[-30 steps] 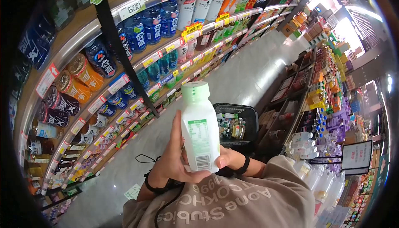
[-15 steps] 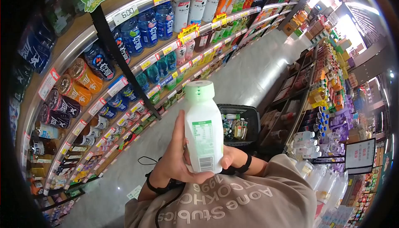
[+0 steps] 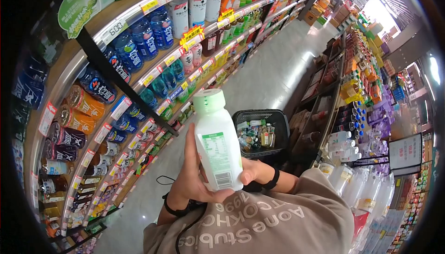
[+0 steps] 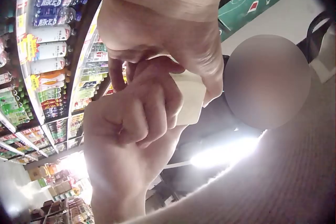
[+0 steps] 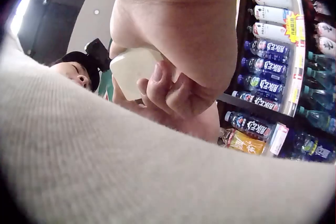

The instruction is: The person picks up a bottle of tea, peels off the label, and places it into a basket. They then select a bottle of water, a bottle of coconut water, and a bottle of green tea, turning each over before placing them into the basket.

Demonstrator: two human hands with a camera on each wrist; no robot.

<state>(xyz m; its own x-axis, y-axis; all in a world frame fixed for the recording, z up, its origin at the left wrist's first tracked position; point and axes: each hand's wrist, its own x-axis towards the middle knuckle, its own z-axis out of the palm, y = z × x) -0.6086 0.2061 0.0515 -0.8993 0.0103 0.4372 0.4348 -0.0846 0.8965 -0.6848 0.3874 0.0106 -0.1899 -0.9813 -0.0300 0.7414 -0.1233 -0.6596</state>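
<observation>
A white bottle with a pale green cap (image 3: 215, 131) stands tilted in front of the chest in the head view. A green printed panel and a barcode face up toward me. My left hand (image 3: 191, 173) holds its left side, one digit stretched up along it and the palm near the base. On the other side my right hand (image 3: 257, 173) grips the lower part, thumb near the bottom corner. From below, the left wrist view shows the right hand's curled fingers (image 4: 149, 103) overlapping the left hand beside the bottle's base (image 4: 190, 98). In the right wrist view the pale base (image 5: 135, 71) shows between the hands.
Beyond the hands, a black basket (image 3: 282, 133) holds several bottles. Curved drink shelves (image 3: 153, 75) run along the left, with blue bottles (image 3: 144, 41) and price tags. On the right stands a display of bottles and packs (image 3: 345, 145) with a sign (image 3: 405, 154). Grey floor (image 3: 273, 75) lies between.
The view has turned a little, so the shelves shift left and down. Both hands keep hold of the bottle, which now leans slightly more to the left.
</observation>
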